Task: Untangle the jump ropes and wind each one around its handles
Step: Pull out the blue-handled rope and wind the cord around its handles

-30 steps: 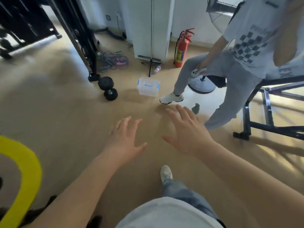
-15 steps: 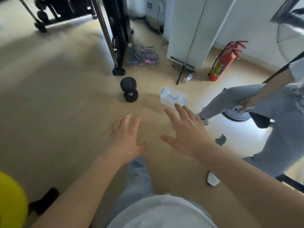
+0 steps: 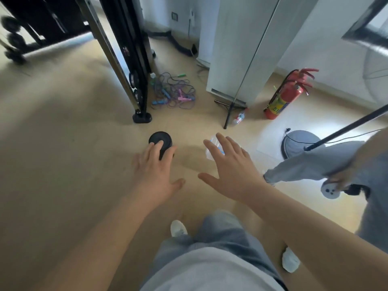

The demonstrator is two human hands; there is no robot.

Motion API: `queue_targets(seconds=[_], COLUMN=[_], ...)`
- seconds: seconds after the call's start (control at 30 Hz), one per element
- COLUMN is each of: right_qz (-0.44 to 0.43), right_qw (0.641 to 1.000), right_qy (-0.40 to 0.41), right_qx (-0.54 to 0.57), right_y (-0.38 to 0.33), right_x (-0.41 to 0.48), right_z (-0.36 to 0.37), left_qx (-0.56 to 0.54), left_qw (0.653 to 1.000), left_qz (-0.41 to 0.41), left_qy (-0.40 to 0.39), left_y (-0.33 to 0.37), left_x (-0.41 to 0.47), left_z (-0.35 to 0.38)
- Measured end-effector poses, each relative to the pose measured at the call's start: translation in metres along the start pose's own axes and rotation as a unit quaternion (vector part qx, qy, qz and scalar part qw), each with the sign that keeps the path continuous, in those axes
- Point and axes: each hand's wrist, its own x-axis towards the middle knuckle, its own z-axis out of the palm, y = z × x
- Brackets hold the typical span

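From the head camera we look down on a pale wooden floor (image 3: 63,143) in a gym room, both bare forearms stretched out ahead of us. Our left hand (image 3: 156,175) hangs palm-down in the air, its fingers (image 3: 154,151) straight and slightly spread, holding nothing. In the frame its fingertips overlap a black round-ended dumbbell (image 3: 160,139) lying on the floor, though we cannot tell whether they touch it. Our right hand (image 3: 231,173) is also flat and empty, its fingers (image 3: 224,143) fanned wide, and it covers most of a clear plastic box with blue latches (image 3: 210,151).

The tangled heap of jump ropes (image 3: 174,92), dark and purple cords with pink, blue and green handles, lies on the floor well beyond both hands. It sits just right of the foot of a black metal gym frame (image 3: 134,70) and left of a tall white cabinet (image 3: 235,49).

Further right, a red fire extinguisher (image 3: 283,97) stands near the wall, and a small plastic bottle (image 3: 239,117) lies by a black stand leg. A round grey fan base (image 3: 298,143) rests on the floor at right. There a second person in grey trousers (image 3: 315,162) holds a white controller (image 3: 329,191). Our own blue jeans and white shoes fill the bottom edge.
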Motion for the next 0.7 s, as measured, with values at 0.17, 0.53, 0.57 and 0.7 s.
queue_targets(seconds=[0.17,0.53,0.57,0.7], right_qz=[0.010,-0.035,-0.037,-0.029], right_qw=[1.000,0.999,0.999,0.999], right_qy=[-0.012,-0.012,-0.013,-0.013], right_qx=[0.021,0.007,0.006,0.012], right_y=[0.019,0.093,0.099,0.117], right_x=[0.088,0.298,0.313,0.361], right_z=[-0.013,-0.077,-0.084,-0.105], left_qx=[0.007,0.004,0.000,-0.031], left_qw=[1.000,1.000,1.000,0.999], left_qz=[0.008,-0.027,-0.025,-0.025], left_qy=[-0.008,0.003,0.006,0.016], left_y=[-0.018,-0.017,-0.015,-0.012], left_x=[0.090,0.301,0.317,0.370], left_z=[-0.018,-0.068,-0.074,-0.092])
